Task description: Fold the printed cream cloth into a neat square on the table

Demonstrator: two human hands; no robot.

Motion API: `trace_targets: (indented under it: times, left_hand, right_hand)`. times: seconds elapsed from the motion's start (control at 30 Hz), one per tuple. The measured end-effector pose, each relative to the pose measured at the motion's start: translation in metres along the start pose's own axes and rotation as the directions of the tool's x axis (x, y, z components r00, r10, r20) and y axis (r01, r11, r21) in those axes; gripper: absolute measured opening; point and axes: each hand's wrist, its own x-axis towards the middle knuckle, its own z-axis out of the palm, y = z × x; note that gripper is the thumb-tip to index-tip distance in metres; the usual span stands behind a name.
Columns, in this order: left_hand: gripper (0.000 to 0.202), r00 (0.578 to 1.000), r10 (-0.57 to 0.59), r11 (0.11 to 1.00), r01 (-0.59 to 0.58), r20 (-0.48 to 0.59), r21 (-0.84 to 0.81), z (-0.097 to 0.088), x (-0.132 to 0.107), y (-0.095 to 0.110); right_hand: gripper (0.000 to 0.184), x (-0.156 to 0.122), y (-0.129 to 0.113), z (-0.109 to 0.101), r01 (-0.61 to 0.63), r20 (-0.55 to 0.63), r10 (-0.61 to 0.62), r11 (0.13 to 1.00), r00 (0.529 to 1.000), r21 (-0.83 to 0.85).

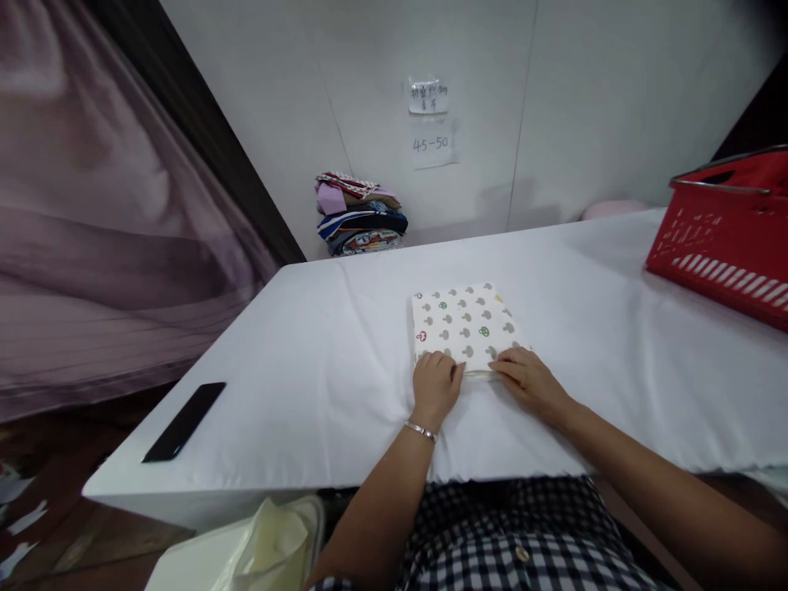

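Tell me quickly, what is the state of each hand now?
Left hand: fingers curled on the folded cloth edge; grip cannot be told.
Right hand: open, fingers resting flat on the same edge.

On the white counter [308, 369], both hands press the near edge of a folded mushroom-print cloth [463, 327]: left hand [436, 384] curled, right hand [529, 379] flat. From the cloth, a black phone [185, 421] lies at 8 o'clock, a clothes stack [360, 213] at 11, a red basket [726, 238] at 2.
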Motion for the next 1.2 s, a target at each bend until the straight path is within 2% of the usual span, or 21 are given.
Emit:
trace_targets:
  times: [0.07, 0.13, 0.2, 0.23, 0.33, 0.43, 0.53, 0.63, 0.7, 0.77, 0.87, 0.97, 1.03, 1.1, 1.2]
  left_hand:
    - [0.022, 1.000, -0.008, 1.000, 0.009, 0.005, -0.009, 0.000, 0.000, -0.001]
    - [0.021, 1.000, -0.016, 1.000, 0.016, 0.003, -0.018, -0.001, 0.000, -0.001]
    - [0.020, 1.000, -0.017, 1.000, 0.017, -0.001, -0.020, -0.001, -0.001, 0.000]
    - [0.020, 1.000, -0.017, 1.000, 0.017, 0.001, -0.019, -0.002, -0.001, 0.000]
    - [0.019, 0.999, -0.042, 0.999, 0.042, 0.031, -0.016, -0.005, 0.001, 0.002]
    - [0.019, 0.992, -0.080, 0.997, 0.081, 0.101, 0.003, -0.012, 0.015, 0.002]
    - [0.014, 0.991, -0.070, 0.997, 0.066, 0.116, 0.036, -0.014, 0.034, 0.000]
    - [0.035, 0.987, -0.067, 0.995, 0.054, 0.148, 0.088, -0.007, 0.042, -0.006]
    - [0.045, 0.975, -0.089, 0.990, 0.063, 0.204, 0.130, 0.002, 0.038, -0.009]
    - [0.049, 0.965, -0.111, 0.985, 0.076, 0.237, 0.154, 0.009, 0.031, -0.011]
    - [0.051, 0.959, -0.133, 0.982, 0.093, 0.250, 0.164, 0.013, 0.025, -0.013]
    - [0.052, 0.950, -0.155, 0.981, 0.116, 0.271, 0.155, 0.012, 0.026, -0.013]
    - [0.052, 0.943, -0.171, 0.980, 0.133, 0.286, 0.148, 0.011, 0.027, -0.013]
    - [0.052, 0.936, -0.183, 0.979, 0.146, 0.299, 0.143, 0.011, 0.029, -0.014]
    - [0.053, 0.927, -0.194, 0.978, 0.156, 0.321, 0.138, 0.010, 0.030, -0.015]
  right_hand:
    - [0.022, 0.006, 0.003, -0.005, -0.031, -0.012, 0.032, 0.997, 0.999, 0.071]
    - [0.022, 0.017, 0.007, -0.012, -0.062, -0.074, 0.070, 0.992, 0.995, 0.111]
    - [0.025, 0.029, 0.011, -0.016, -0.076, -0.143, 0.087, 0.994, 0.986, 0.079]
    - [0.028, 0.033, 0.013, -0.017, -0.071, -0.141, 0.075, 0.997, 0.987, 0.036]
    - [0.039, 0.036, 0.016, -0.006, -0.049, 0.016, 0.052, 0.989, 0.999, -0.137]
    - [0.044, 0.027, 0.015, 0.009, -0.075, 0.140, 0.109, 0.970, 0.984, -0.230]
    - [0.045, 0.021, 0.014, 0.014, -0.123, 0.166, 0.160, 0.969, 0.973, -0.214]
    - [0.047, 0.025, 0.019, 0.006, -0.177, 0.234, 0.208, 0.973, 0.950, -0.148]
    - [0.051, 0.037, 0.025, -0.001, -0.204, 0.285, 0.225, 0.974, 0.932, -0.103]
    - [0.056, 0.057, 0.032, -0.006, -0.210, 0.282, 0.230, 0.973, 0.931, -0.100]
    - [0.061, 0.098, 0.042, -0.007, -0.199, 0.175, 0.231, 0.963, 0.957, -0.183]
    - [0.061, 0.134, 0.058, 0.005, -0.228, 0.072, 0.260, 0.927, 0.963, -0.299]
    - [0.059, 0.147, 0.072, 0.019, -0.272, 0.113, 0.328, 0.898, 0.938, -0.346]
    - [0.058, 0.151, 0.087, 0.032, -0.308, 0.206, 0.400, 0.878, 0.893, -0.367]
    - [0.060, 0.150, 0.102, 0.042, -0.314, 0.278, 0.432, 0.870, 0.858, -0.380]
